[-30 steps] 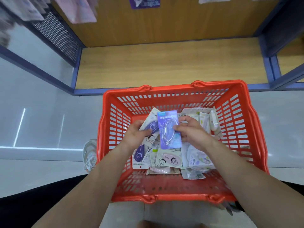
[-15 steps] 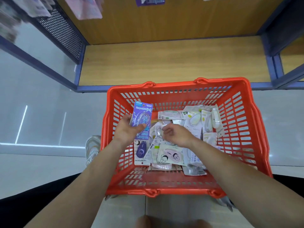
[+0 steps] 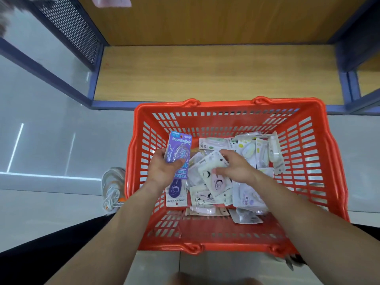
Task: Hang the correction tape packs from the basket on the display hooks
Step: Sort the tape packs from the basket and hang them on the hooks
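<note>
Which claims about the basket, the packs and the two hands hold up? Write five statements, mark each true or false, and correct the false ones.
1. The left hand holds a purple pack. True.
2. The basket is blue. False: it is red.
3. The right hand hangs outside the basket. False: it is inside, gripping a white pack with a pink tape on it.
4. Many loose packs lie in the basket. True.
5. The basket stands on the wooden shelf. False: it stands on the grey floor in front of the shelf.
</note>
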